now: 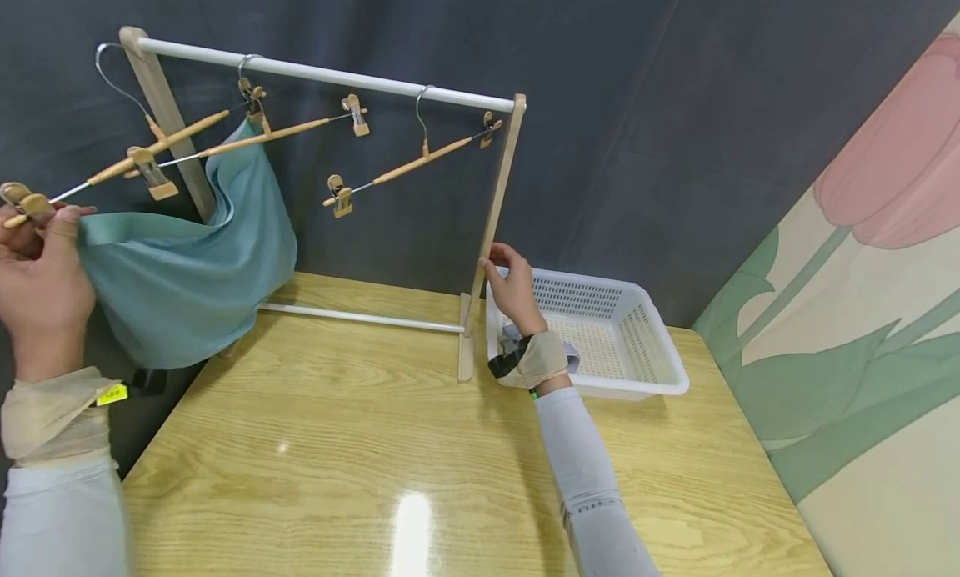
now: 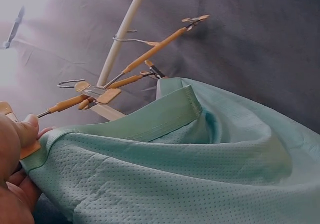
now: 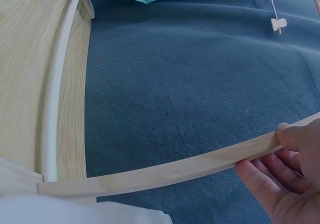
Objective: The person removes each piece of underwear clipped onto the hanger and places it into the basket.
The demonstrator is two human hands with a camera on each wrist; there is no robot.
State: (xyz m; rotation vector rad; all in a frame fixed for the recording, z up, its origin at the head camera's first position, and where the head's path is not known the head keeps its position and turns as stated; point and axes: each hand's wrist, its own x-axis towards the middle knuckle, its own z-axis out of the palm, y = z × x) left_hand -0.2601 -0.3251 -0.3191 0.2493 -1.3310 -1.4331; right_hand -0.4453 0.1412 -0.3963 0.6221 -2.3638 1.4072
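Note:
My left hand (image 1: 47,298) is at the far left, thumb and fingers pinching the waistband corner of a teal garment (image 1: 198,277) right at the near end clip (image 1: 30,202) of a wooden clip hanger (image 1: 161,143). In the left wrist view, the garment's fabric (image 2: 165,179) shows small perforations, and its band (image 2: 145,116) sags open between its ends. The garment's far end meets a clip by the left post. My right hand (image 1: 513,287) grips the right upright post (image 1: 501,185) of the clothes rack between thumb and fingers, about halfway up.
Two more clip hangers, a middle one (image 1: 288,132) and a right one (image 1: 408,168), hang from the white top rail (image 1: 337,75) with no garment on their visible clips. A white basket (image 1: 645,335) holding a grey item stands beside the rack on the wooden table (image 1: 337,460). Dark cloth hangs behind.

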